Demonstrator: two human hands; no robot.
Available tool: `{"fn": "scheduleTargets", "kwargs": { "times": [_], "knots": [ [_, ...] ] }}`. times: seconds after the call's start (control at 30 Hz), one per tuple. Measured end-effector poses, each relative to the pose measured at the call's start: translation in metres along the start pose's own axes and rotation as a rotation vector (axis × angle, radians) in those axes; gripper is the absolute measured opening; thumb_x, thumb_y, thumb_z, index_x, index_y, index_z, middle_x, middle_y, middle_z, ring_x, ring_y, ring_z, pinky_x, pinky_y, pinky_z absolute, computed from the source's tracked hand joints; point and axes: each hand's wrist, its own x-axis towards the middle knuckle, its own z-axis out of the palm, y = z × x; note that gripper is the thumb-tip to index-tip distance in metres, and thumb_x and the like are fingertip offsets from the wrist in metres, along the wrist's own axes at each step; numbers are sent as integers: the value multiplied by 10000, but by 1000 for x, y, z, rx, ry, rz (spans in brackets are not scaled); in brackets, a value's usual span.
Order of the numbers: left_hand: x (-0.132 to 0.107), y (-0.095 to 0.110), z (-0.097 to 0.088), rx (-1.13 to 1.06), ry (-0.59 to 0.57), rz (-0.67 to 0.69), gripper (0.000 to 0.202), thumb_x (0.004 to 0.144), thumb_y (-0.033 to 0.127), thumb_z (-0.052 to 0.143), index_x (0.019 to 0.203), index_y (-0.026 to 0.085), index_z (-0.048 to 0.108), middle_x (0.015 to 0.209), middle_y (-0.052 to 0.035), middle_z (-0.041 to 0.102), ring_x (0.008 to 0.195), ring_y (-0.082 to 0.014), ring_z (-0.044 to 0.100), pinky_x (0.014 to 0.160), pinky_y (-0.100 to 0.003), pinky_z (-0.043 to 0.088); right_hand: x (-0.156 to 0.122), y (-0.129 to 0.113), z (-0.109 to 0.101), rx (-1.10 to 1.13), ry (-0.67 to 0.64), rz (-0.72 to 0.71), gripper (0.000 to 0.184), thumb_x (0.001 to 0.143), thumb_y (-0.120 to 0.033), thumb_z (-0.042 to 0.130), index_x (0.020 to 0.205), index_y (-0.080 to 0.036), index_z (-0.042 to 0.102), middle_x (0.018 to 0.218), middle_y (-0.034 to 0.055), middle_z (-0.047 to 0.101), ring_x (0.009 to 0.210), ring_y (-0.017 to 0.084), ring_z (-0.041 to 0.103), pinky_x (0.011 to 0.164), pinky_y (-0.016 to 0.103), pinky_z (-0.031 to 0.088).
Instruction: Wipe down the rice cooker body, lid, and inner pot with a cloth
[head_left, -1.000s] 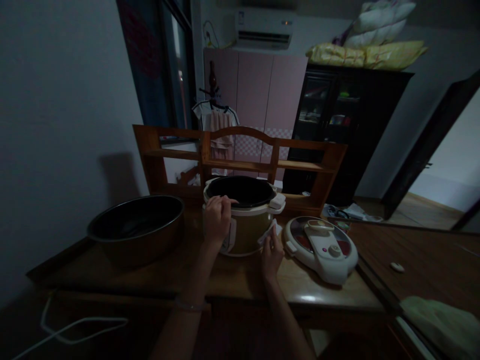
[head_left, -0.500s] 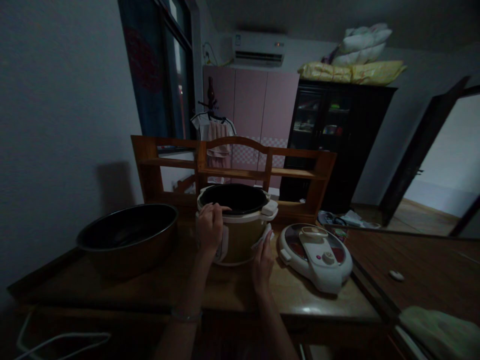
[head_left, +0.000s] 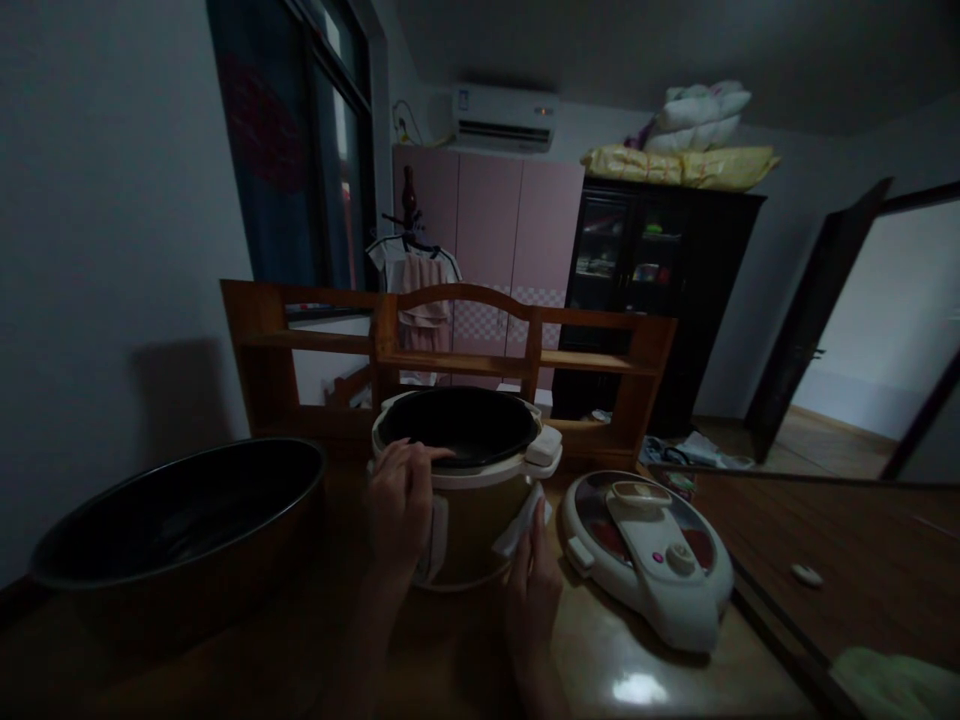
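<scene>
An electric pressure cooker (head_left: 474,530) with a pale rim stands upright on the desk, its dark inside (head_left: 469,420) uncovered. My left hand (head_left: 401,497) is closed on the cooker's near left rim, one finger reaching over the edge. In my right hand (head_left: 534,578) is a white cloth or tissue (head_left: 517,525), pressed to the lower right of the cooker's body. To the right lies the cooker's white lid (head_left: 649,555), with a knob and a handle on top. A large dark round pot (head_left: 187,510) sits open at the left.
Behind the cooker rises a wooden desk shelf (head_left: 457,362). A wall (head_left: 112,250) borders the left side. On the brown surface at right are a small white object (head_left: 807,575) and a pale green cloth (head_left: 892,685). Wardrobes (head_left: 487,215) stand farther back.
The camera view has moved closer, so the cooker, pot and lid look larger and lower. My left hand stays on the rim. The cloth in my right hand shows more spread out.
</scene>
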Motion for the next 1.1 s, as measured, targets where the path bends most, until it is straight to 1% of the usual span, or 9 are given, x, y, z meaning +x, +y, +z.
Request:
{"fn": "scheduleTargets", "kwargs": {
  "times": [0.13,0.23,0.37,0.57,0.73,0.8,0.97,1.1],
  "knots": [
    [2,0,-2,-3,-22,19,451,1004,281,326,892,249,761,961,-27,753,1047,-214,620,1075,-402,374,-2,-4,0,-40,-18,-6,557,1020,-365,296,1551,-211,228,1568,93,325,1438,264,337,1092,464,391],
    [3,1,-3,-17,-20,31,449,1003,264,322,892,250,757,957,-21,753,991,-201,640,1077,-399,375,-2,-6,0,-71,-13,-24,566,1014,-374,313,1551,-214,232,1569,90,327,1434,269,344,1092,469,394],
    [2,2,-3,-42,-17,25,439,1003,242,321,910,253,750,976,-13,748,942,-185,650,1075,-405,380,-4,-7,2,-82,-17,-33,572,1011,-368,317,1556,-225,218,1582,75,305,1447,268,318,1109,482,372],
    [3,3,-3,-57,-24,3,443,1008,231,318,913,263,749,935,4,748,922,-175,646,1069,-406,376,-7,-10,8,-34,-40,36,623,995,-408,346,1566,-234,170,1605,57,243,1466,281,269,1118,492,354],
    [4,6,-7,-64,-58,-60,449,1017,262,313,929,272,754,969,10,751,955,-177,648,1097,-403,361,-9,-15,9,9,-107,99,670,988,-430,336,1576,-237,80,1623,51,179,1478,292,231,1129,512,330],
    [5,7,-8,-60,-76,-71,457,1019,274,309,929,274,756,983,11,753,960,-181,650,1104,-405,360,-10,-18,8,21,-122,112,669,990,-423,326,1577,-234,66,1627,51,163,1483,294,216,1133,514,319],
    [6,11,-11,-44,-97,-52,463,1023,269,303,953,261,760,990,6,755,976,-176,650,1122,-391,338,-10,-24,6,43,-144,56,654,1001,-389,306,1576,-222,43,1636,58,121,1497,288,158,1158,520,274],
    [8,13,-14,-35,-137,-42,462,1028,262,303,970,245,761,1000,5,756,990,-164,648,1126,-365,328,-9,-26,4,37,-144,31,639,1010,-362,302,1574,-221,36,1636,73,121,1495,274,175,1162,530,264]
  ]
}}
